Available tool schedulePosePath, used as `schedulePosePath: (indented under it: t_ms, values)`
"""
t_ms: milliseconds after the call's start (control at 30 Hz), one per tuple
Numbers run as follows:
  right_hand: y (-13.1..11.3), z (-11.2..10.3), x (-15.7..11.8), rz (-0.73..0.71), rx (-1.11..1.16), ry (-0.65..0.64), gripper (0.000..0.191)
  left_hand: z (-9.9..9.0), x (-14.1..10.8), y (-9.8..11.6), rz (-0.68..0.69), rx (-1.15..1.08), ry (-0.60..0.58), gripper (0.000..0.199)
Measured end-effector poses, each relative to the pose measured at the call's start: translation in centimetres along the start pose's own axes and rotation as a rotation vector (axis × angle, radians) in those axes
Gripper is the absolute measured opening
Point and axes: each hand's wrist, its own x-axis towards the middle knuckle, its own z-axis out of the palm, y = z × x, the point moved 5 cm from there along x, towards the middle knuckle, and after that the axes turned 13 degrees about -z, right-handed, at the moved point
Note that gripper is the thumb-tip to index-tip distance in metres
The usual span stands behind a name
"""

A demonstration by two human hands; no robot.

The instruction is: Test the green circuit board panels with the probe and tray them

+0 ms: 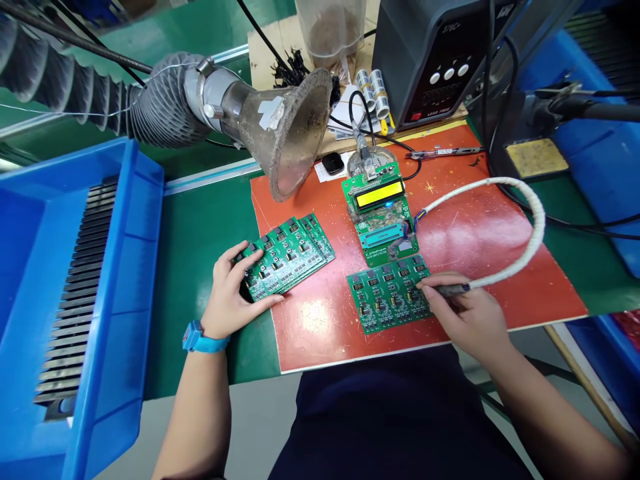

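Note:
My left hand (227, 297), with a blue band on its wrist, grips the left end of a stack of green circuit boards (295, 257), fingers on top and thumb along the near edge. A pen-like probe (454, 289) is held in my right hand (473, 320). Its tip, partly hidden by my fingers, is at the right end of another green panel (390, 300) with several small digit displays. From the probe a white wrapped cable (537, 220) loops back to a green programmer board (383, 227) with a lit yellow screen, just beyond the panel.
An orange-red mat (320, 333) covers the green bench. A fume extractor funnel (300, 133) hangs over its far left. Left stands a blue bin (115, 300) holding a slotted black rack (75, 300). Behind are a soldering station (430, 67), a yellow sponge (537, 159) and tweezers (445, 153).

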Motion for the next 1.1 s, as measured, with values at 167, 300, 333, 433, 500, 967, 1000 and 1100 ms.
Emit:
schedulePosePath:
  t_ms: [167,300,333,433,500,967,1000,1100]
  values:
    - [0.4,0.1,-0.5,0.039,0.106,-0.014,0.012,-0.5,-0.2,0.3,0.006,0.058,0.072,0.082]
    - [0.5,0.2,-0.5,0.048,0.136,-0.008,0.013,-1.7,-0.8,3.3,0.107,0.108,0.285,0.067]
    - [0.6,0.2,-0.5,0.05,0.141,-0.006,0.013,-1.7,-1.0,4.5,0.151,0.092,0.302,0.06]
    - [0.5,0.2,-0.4,0.049,0.143,-0.011,0.013,0.2,-1.3,8.4,0.225,-0.043,0.121,0.043]
    - [0.5,0.1,-0.4,0.044,0.135,-0.01,0.013,2.2,-1.5,10.7,0.228,-0.165,-0.059,0.032]
    - [0.9,0.3,-0.5,0.008,0.129,-0.019,0.012,6.3,-2.7,13.0,0.286,-0.331,-0.105,0.014]
    - [0.9,0.3,-0.5,0.005,0.128,-0.021,0.012,6.3,-2.7,13.1,0.296,-0.321,-0.094,0.013]
    - [0.9,0.3,-0.5,0.004,0.128,-0.022,0.011,6.3,-2.8,13.4,0.327,-0.296,-0.065,0.011]
